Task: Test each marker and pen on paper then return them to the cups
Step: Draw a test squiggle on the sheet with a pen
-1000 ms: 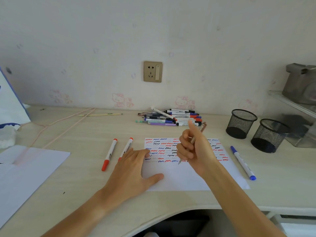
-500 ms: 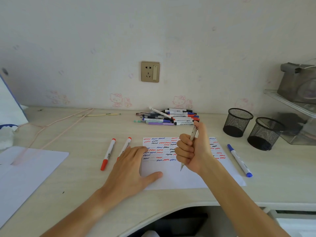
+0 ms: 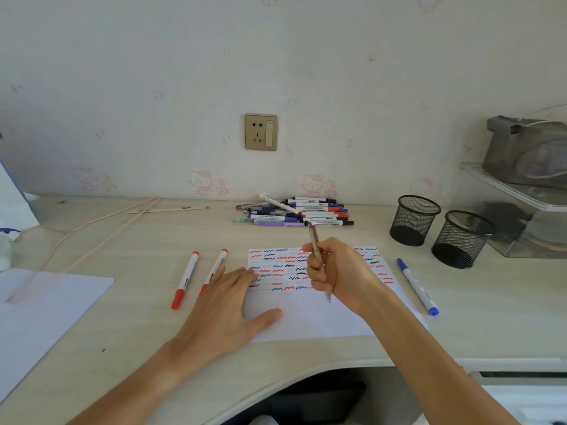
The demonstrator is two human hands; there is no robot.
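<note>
Pen [image 3: 314,240] clenched in right hand [image 3: 340,273]; left hand [image 3: 228,305] flat, pressing paper [image 3: 310,320]

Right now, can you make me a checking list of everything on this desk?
Surface: pale wooden desk, curved front edge.
Job's things: squiggle-filled paper; pen pile by the wall; two red markers left of the paper; blue marker right; two mesh cups, looking empty.
Clutter: blank sheet far left.
Grips: left hand flat, pinning paper; right hand holding a pen, tip down.
Cables: pink cord.
Surroundings: wall socket, clear shelf.
</note>
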